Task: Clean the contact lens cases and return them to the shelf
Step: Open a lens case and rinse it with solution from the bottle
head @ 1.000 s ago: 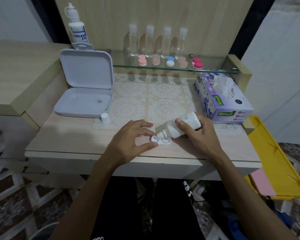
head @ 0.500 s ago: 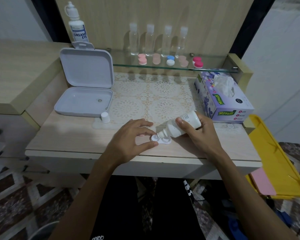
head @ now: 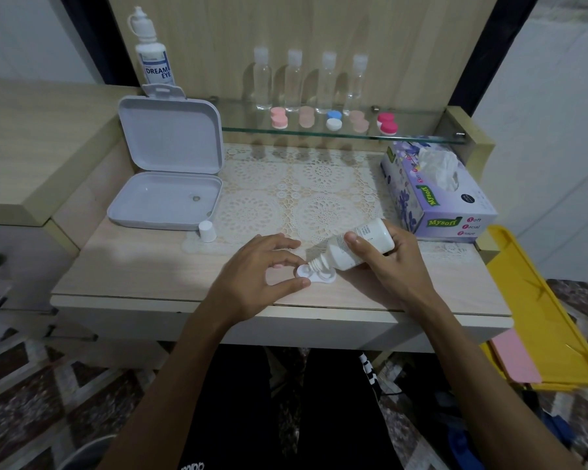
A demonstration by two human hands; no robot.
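A white contact lens case [head: 323, 275] lies open on the wooden table near its front edge. My left hand [head: 252, 276] steadies it, thumb and fingertips pinching its left well. My right hand [head: 396, 266] grips a white solution bottle [head: 357, 247], tilted down to the left with its nozzle over the case's left well. The bottle's white cap [head: 207, 231] stands on the table to the left. Several closed lens cases sit on the glass shelf [head: 421, 135]: pink [head: 279, 117], beige [head: 307, 117], blue and white [head: 334, 119], beige [head: 358, 121], magenta [head: 387, 123].
An open lilac plastic box [head: 165, 198] sits at the left. A Dream Eye bottle [head: 151, 52] stands behind it. Several clear small bottles [head: 294, 81] line the shelf's back. A tissue box [head: 435, 191] is at the right, a yellow tray [head: 540, 310] beyond the table's right edge.
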